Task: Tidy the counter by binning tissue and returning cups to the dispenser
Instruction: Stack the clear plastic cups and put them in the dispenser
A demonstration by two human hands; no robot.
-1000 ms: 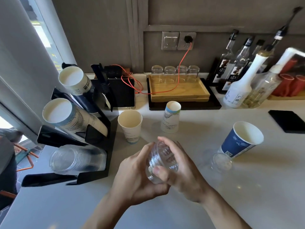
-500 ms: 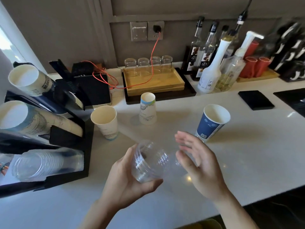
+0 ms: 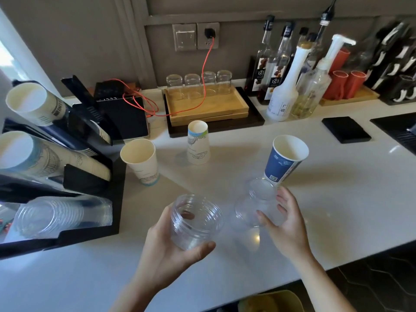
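Clear plastic cups, nested as a short ribbed stack (image 3: 195, 221), now sit in the left hand (image 3: 173, 251) alone, fingers wrapped behind and thumb curled across the lower wall, mouth tilted up toward the camera, held just above the white surface (image 3: 337, 199). One second ago both hands cupped this stack together; half a second ago the right hand (image 3: 284, 224) had let go and spread. Now that right hand has moved rightward and closes on a second clear plastic cup standing upside down (image 3: 258, 203) on the surface, thumb on its near wall and fingers curved round the far side; contact looks made, cup not yet lifted. Just behind it, touching or nearly so, leans a blue paper cup with a white inside (image 3: 286, 161). Further out stand a cream paper cup, upright (image 3: 140, 162), and a white printed paper cup, inverted (image 3: 198, 143). At the far left, the black slanted cup dispenser (image 3: 90, 183) holds paper stacks above and a row of clear cups in its lowest slot (image 3: 63, 216). Judgement: clear cups are being gathered into one stack; the inverted cup must be turned to nest, then the stack goes to the lowest slot. Three paper cups remain. No tissue is visible.
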